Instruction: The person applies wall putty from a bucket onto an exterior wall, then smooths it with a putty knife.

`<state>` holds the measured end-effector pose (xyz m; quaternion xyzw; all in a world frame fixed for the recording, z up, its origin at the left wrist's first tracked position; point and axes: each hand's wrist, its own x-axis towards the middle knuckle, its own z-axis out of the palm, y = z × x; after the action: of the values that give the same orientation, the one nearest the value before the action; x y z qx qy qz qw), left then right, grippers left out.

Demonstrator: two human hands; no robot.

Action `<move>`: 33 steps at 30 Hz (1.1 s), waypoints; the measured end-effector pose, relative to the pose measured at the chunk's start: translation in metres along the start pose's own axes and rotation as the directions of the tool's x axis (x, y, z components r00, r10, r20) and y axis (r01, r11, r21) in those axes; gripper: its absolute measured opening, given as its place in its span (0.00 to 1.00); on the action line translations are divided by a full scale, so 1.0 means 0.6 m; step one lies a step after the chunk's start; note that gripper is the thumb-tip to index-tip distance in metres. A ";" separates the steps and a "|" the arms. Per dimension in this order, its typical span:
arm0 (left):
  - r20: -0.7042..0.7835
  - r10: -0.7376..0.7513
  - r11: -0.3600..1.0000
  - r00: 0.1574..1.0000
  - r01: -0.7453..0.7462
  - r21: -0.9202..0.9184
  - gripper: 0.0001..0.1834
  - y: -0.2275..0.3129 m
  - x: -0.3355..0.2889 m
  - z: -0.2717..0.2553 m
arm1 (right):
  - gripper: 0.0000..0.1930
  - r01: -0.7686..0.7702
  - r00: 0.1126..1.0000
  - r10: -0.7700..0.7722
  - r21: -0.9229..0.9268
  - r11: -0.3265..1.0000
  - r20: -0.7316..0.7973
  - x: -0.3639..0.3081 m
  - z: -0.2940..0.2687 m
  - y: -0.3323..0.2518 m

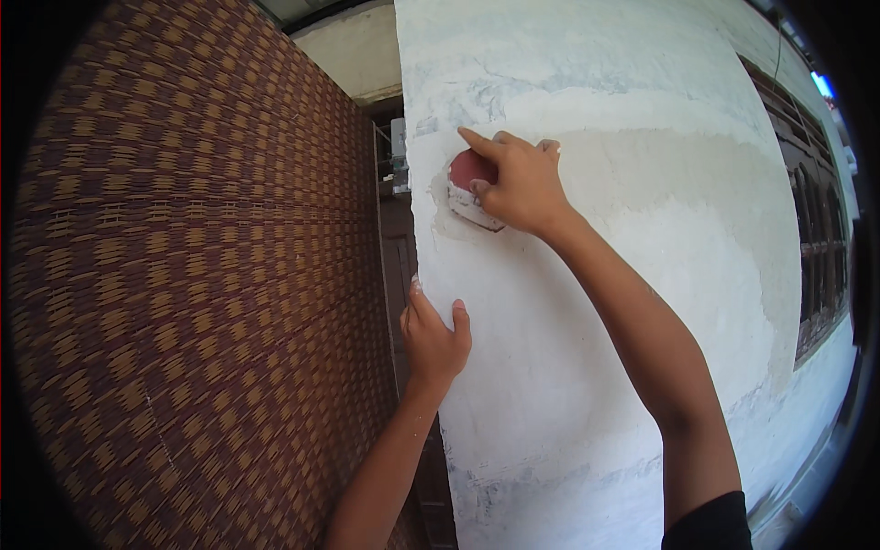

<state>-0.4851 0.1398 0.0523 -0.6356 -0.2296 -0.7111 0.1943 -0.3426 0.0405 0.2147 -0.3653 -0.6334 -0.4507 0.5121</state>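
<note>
My right hand [524,183] is closed around a putty scraper [475,206] with a rounded red upper part and a lower part smeared white. Its index finger stretches out along the top of the tool. The scraper lies against the white wall [568,312], near the wall's left edge, on a damp-looking grey patch. Lower down, my left hand [434,341] rests at that same edge, with its thumb out over the wall face and the other fingers partly round the corner. Nothing shows in it. White specks mark fingertips of both hands.
A brown and tan woven panel [211,247] stands close on the left, with a narrow dark gap [396,238] between it and the wall. Grey unevenly coated patches [733,174] spread across the wall. A dark window grille [820,229] is at the right.
</note>
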 end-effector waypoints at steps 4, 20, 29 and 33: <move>-0.021 0.025 1.000 0.999 -0.025 -0.004 0.36 0.000 -0.004 0.009 | 0.31 -0.145 0.987 0.136 -0.100 0.984 -0.090 0.011 -0.019 0.033; 0.004 0.033 0.999 0.999 -0.033 0.004 0.32 0.003 -0.003 0.006 | 0.31 -0.080 0.997 0.077 -0.077 0.994 -0.032 0.002 -0.006 0.023; 0.012 0.018 0.999 1.000 -0.019 0.034 0.33 0.008 -0.005 0.003 | 0.32 -0.107 0.994 0.108 -0.154 0.982 -0.003 0.028 0.013 -0.013; 0.016 0.016 1.000 1.000 -0.016 0.015 0.35 0.004 -0.004 0.006 | 0.30 -0.078 0.987 0.072 -0.036 0.996 -0.143 0.040 0.007 -0.007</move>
<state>-0.4807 0.1400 0.0505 -0.6415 -0.2314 -0.7027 0.2031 -0.3527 0.0431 0.2370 -0.3665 -0.5718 -0.4691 0.5646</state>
